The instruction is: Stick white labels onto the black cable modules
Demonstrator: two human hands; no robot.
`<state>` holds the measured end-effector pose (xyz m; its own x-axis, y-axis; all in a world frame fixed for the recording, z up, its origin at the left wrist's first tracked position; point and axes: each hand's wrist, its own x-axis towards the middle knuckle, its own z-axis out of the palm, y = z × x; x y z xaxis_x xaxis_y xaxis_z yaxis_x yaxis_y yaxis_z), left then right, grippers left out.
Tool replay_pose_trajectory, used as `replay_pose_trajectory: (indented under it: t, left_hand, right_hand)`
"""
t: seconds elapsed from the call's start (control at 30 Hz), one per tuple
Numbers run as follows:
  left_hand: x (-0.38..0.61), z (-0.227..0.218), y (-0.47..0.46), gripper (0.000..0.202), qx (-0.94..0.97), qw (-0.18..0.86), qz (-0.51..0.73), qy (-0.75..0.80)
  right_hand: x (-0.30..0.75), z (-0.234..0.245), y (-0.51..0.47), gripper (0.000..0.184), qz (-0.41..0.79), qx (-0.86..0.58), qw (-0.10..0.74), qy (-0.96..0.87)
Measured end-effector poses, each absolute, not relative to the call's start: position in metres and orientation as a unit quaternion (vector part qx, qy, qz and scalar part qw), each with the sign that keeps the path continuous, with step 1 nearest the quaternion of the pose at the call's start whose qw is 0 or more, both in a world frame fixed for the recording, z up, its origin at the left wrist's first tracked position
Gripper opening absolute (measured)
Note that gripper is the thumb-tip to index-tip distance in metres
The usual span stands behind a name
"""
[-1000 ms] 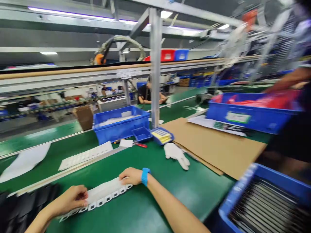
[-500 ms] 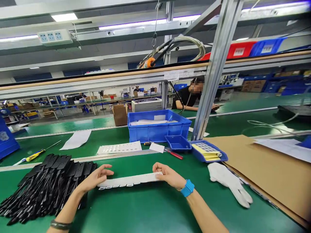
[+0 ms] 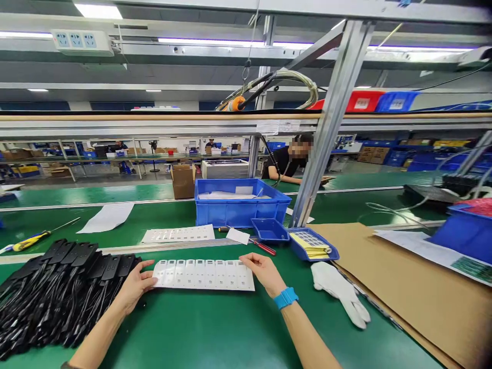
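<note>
A white sheet of small labels [image 3: 205, 274] lies flat on the green table in front of me. My left hand [image 3: 134, 284] touches its left end, thumb and fingers apart and resting on the table. My right hand [image 3: 263, 271], with a blue band on the wrist, rests on the sheet's right end, fingers lying loosely on it. A heap of black tags with cords [image 3: 57, 292] lies just left of my left hand.
A white glove [image 3: 340, 292] lies right of my hand beside a cardboard sheet [image 3: 415, 292]. Behind the labels are a second label sheet [image 3: 179, 234], a red-handled tool [image 3: 263, 247], small blue trays [image 3: 313, 246], a blue bin [image 3: 240, 202] and a metal post [image 3: 326, 138]. A person sits beyond.
The label sheet was held on edge between both hands; now it lies flat, face up. The view has turned left and settled, and both hands rest at its ends.
</note>
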<state>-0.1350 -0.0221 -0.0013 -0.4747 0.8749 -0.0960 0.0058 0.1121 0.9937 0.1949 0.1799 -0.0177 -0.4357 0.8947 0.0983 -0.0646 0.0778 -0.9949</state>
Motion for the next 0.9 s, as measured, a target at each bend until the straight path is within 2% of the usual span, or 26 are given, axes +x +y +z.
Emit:
replay_pose_trajectory:
  t: [0.07,0.13,0.23,0.3,0.43,0.53,0.73,0.9]
  left_hand:
    - [-0.133,-0.007,-0.022,0.065,0.351,0.347,0.568,0.659]
    - [-0.131,-0.013,-0.020,0.055,0.365,0.299,0.556,0.684]
    - [-0.131,-0.017,-0.017,0.040,0.393,0.199,0.515,0.735]
    - [-0.135,-0.013,-0.018,0.035,0.414,0.115,0.471,0.771]
    - [-0.146,0.011,-0.035,0.040,0.408,-0.055,0.346,0.843]
    - [-0.154,0.028,-0.053,0.035,0.377,-0.127,0.244,0.884]
    - [-0.154,0.036,-0.064,0.042,0.361,-0.141,0.100,0.917]
    - [-0.147,0.045,-0.056,0.051,0.408,-0.143,0.101,0.896]
  right_hand:
    - [0.196,-0.020,0.181,0.039,0.568,-0.341,0.423,-0.618]
    - [0.197,-0.025,0.185,0.040,0.561,-0.352,0.474,-0.580]
    - [0.199,-0.035,0.193,0.045,0.575,-0.366,0.603,-0.415]
    - [0.200,-0.038,0.196,0.043,0.588,-0.361,0.649,-0.321]
    - [0.200,-0.031,0.189,0.037,0.619,-0.357,0.639,-0.283]
    - [0.193,-0.023,0.178,0.037,0.632,-0.351,0.621,-0.301]
    - [0.178,-0.017,0.159,0.036,0.593,-0.340,0.613,-0.396]
    - [0.170,-0.013,0.146,0.031,0.576,-0.305,0.602,-0.460]
